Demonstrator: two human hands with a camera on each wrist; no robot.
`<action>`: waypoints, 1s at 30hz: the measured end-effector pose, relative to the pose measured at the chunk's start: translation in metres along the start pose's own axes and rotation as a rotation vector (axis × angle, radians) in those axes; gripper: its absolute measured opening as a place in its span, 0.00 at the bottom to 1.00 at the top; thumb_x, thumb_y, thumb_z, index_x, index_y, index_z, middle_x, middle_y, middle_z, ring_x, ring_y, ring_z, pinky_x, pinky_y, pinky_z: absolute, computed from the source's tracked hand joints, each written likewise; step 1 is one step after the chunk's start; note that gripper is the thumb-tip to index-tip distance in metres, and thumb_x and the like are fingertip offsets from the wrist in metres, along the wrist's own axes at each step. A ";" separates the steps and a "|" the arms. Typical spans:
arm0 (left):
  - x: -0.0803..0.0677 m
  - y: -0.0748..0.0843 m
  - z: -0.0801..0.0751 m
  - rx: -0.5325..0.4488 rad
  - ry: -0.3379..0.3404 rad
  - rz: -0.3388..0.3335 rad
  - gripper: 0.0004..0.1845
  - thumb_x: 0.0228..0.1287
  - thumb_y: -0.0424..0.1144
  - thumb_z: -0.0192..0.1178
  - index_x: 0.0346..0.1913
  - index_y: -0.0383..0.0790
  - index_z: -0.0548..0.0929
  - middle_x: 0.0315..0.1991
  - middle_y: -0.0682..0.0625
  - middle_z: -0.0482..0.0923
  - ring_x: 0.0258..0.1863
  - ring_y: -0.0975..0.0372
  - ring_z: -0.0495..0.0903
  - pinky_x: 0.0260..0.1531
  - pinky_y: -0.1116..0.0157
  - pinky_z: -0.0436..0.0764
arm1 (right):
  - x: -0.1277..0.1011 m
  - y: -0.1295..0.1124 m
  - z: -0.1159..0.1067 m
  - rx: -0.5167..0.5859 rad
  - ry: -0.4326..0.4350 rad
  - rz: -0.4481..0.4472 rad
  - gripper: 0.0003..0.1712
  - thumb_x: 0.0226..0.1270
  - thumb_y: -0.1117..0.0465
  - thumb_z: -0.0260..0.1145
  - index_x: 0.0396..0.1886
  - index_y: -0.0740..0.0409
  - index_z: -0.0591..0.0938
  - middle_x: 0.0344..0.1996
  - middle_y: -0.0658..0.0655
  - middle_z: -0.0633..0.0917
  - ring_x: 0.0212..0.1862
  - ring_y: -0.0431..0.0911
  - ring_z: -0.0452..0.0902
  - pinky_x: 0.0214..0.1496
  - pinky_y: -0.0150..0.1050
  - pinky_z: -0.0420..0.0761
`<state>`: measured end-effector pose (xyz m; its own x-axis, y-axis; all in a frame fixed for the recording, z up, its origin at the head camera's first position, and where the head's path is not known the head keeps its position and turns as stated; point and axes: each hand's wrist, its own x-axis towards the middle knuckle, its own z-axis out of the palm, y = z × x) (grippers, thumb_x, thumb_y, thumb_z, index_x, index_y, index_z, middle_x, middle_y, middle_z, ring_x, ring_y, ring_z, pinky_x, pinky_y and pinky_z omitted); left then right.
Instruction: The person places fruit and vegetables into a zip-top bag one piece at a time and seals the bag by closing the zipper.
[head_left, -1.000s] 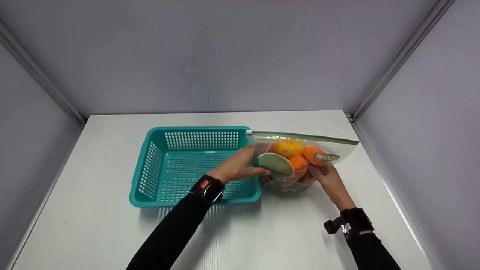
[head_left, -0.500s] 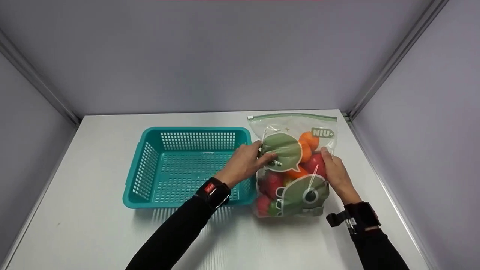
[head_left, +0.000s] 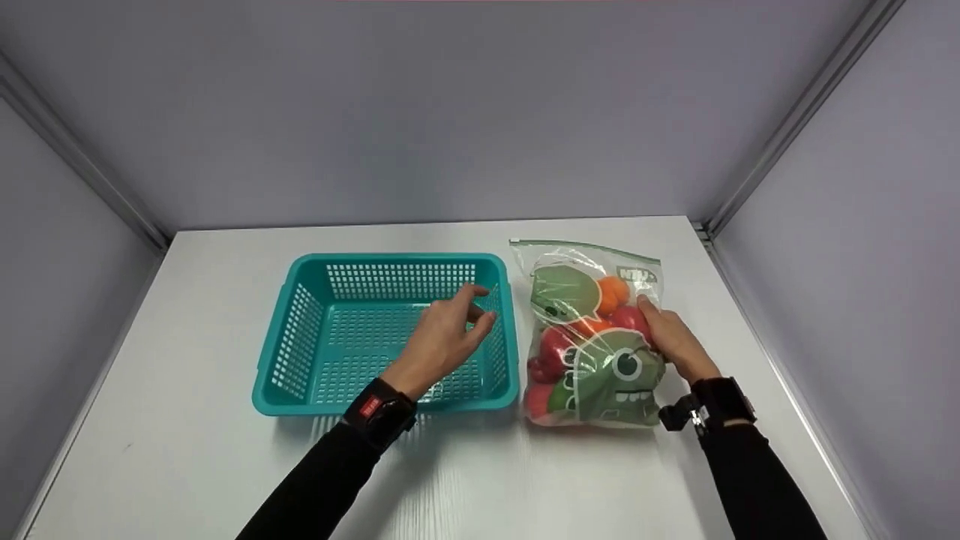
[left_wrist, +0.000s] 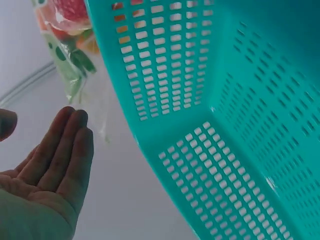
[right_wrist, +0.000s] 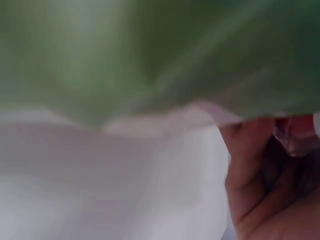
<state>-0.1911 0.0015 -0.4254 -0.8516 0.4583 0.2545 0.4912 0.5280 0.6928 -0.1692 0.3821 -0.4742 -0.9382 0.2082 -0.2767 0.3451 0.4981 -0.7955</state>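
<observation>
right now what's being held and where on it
The right hand holds the zip bag of fruit by its right side, about mid-height. The left hand holds nothing, open above the teal basket.

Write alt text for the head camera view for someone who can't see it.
A person's right hand holds the side of a clear zip bag of red, orange and green produce lying on a white table. Their left hand, fingers loose and holding nothing, hovers over a teal plastic basket beside the bag.
</observation>
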 end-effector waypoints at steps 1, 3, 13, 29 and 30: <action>-0.003 0.000 -0.001 0.025 0.002 -0.005 0.20 0.77 0.43 0.60 0.65 0.39 0.77 0.46 0.48 0.90 0.45 0.59 0.88 0.44 0.59 0.87 | 0.003 0.001 -0.002 -0.004 -0.025 0.011 0.43 0.78 0.27 0.37 0.41 0.61 0.79 0.28 0.52 0.78 0.26 0.40 0.72 0.23 0.33 0.72; -0.011 -0.001 -0.003 0.074 0.011 0.006 0.18 0.77 0.43 0.60 0.64 0.39 0.78 0.47 0.47 0.89 0.46 0.58 0.88 0.45 0.58 0.86 | 0.009 0.003 -0.002 -0.031 -0.044 0.014 0.46 0.78 0.26 0.35 0.43 0.62 0.79 0.29 0.53 0.79 0.26 0.40 0.73 0.23 0.33 0.71; -0.049 -0.010 -0.019 0.086 0.150 0.012 0.14 0.75 0.40 0.63 0.58 0.39 0.82 0.50 0.44 0.88 0.47 0.54 0.88 0.44 0.55 0.86 | 0.001 0.024 0.011 -0.011 0.048 -0.092 0.48 0.80 0.30 0.35 0.75 0.69 0.62 0.65 0.74 0.71 0.66 0.64 0.68 0.70 0.58 0.65; -0.064 -0.046 -0.043 0.574 0.233 0.051 0.35 0.68 0.51 0.70 0.68 0.31 0.75 0.67 0.33 0.74 0.67 0.40 0.73 0.64 0.39 0.73 | -0.051 0.007 -0.008 -0.276 0.302 -0.465 0.35 0.85 0.47 0.51 0.80 0.62 0.62 0.78 0.68 0.62 0.78 0.67 0.56 0.73 0.66 0.61; -0.063 -0.047 -0.044 0.595 0.232 0.042 0.36 0.68 0.54 0.69 0.69 0.32 0.75 0.70 0.33 0.71 0.70 0.40 0.70 0.66 0.36 0.69 | -0.053 0.005 -0.008 -0.310 0.316 -0.480 0.36 0.84 0.47 0.52 0.81 0.62 0.62 0.79 0.68 0.60 0.78 0.68 0.53 0.74 0.67 0.58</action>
